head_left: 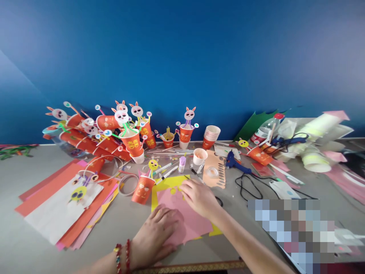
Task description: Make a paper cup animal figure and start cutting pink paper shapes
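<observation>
My left hand point(159, 232) lies open and flat on a sheet of pink paper point(196, 226), its fingers stretched over the left part of the sheet. Bent fingers of my right hand point(199, 196) are pinched together at the sheet's top edge, beside round cut-outs; what is between the fingertips is too small to make out. A short dark tip shows just above them. Under the pink sheet lies yellow paper point(164, 184). Left of it, a red paper cup point(143, 190) leans with a yellow paper face point(153, 164) on top.
Rabbit-faced cups point(132, 142) crowd the back left. Paper sheets point(54, 213) lie at left, near a tape roll point(128, 185). Behind my right hand are a white cup point(200, 156) and stacked cups point(211, 136). A blue glue gun point(236, 164) with black cord lies at right.
</observation>
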`<state>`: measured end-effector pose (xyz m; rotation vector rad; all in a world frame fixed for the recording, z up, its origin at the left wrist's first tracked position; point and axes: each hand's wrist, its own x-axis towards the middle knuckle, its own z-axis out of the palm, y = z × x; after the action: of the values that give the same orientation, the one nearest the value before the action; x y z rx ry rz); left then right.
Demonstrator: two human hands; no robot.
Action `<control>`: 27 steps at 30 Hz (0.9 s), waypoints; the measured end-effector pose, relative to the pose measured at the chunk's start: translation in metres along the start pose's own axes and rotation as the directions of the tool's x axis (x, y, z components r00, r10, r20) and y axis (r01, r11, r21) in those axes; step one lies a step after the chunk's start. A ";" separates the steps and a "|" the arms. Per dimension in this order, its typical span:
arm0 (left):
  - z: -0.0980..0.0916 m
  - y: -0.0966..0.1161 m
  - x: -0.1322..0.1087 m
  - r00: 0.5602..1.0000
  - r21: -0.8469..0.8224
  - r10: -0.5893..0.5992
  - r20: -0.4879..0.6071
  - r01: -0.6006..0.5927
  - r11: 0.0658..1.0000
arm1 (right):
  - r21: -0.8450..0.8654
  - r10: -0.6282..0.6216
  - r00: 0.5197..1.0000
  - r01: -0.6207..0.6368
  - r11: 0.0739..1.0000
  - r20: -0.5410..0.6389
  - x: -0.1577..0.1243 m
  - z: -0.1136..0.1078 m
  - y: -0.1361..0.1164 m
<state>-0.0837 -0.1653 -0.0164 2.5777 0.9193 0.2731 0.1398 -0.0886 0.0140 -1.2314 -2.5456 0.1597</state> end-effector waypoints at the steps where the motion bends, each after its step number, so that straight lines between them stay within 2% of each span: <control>1: -0.001 0.000 0.001 1.000 -0.008 0.015 0.003 -0.015 1.000 | -0.023 -0.017 1.000 0.017 1.000 0.000 0.013 0.000 -0.005; 4: -0.002 0.002 0.003 1.000 0.007 0.009 -0.004 -0.009 1.000 | -0.230 -0.017 0.995 0.039 0.972 0.099 0.060 0.004 -0.019; 7: -0.002 0.003 0.002 1.000 0.044 -0.014 -0.009 0.015 0.999 | -0.284 0.005 0.991 0.033 0.958 0.135 0.105 0.017 -0.023; 9: -0.001 0.004 0.000 1.000 0.054 0.002 -0.004 -0.002 0.999 | -0.302 0.006 0.985 0.046 0.952 0.172 0.126 0.028 -0.022; 13: 0.002 0.000 -0.004 1.000 0.056 0.024 -0.020 -0.023 0.998 | -0.321 -0.015 0.973 0.091 0.943 0.231 0.142 0.043 -0.015; 16: 0.006 -0.003 -0.004 1.000 0.051 0.017 -0.021 -0.016 0.999 | -0.328 -0.033 0.968 0.117 0.937 0.249 0.144 0.044 -0.011; 22: 0.003 -0.004 -0.001 1.000 -0.002 0.024 -0.004 -0.024 1.000 | -0.358 -0.038 0.972 0.122 0.926 0.231 0.157 0.020 -0.016; 27: 0.002 -0.005 -0.001 1.000 0.005 0.015 0.011 -0.015 1.000 | -0.398 -0.063 0.986 0.120 0.909 0.153 0.158 -0.033 -0.033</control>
<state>-0.0867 -0.1627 -0.0204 2.5894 0.8982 0.2614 0.0340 0.0133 0.0890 -1.2715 -2.8473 -0.3383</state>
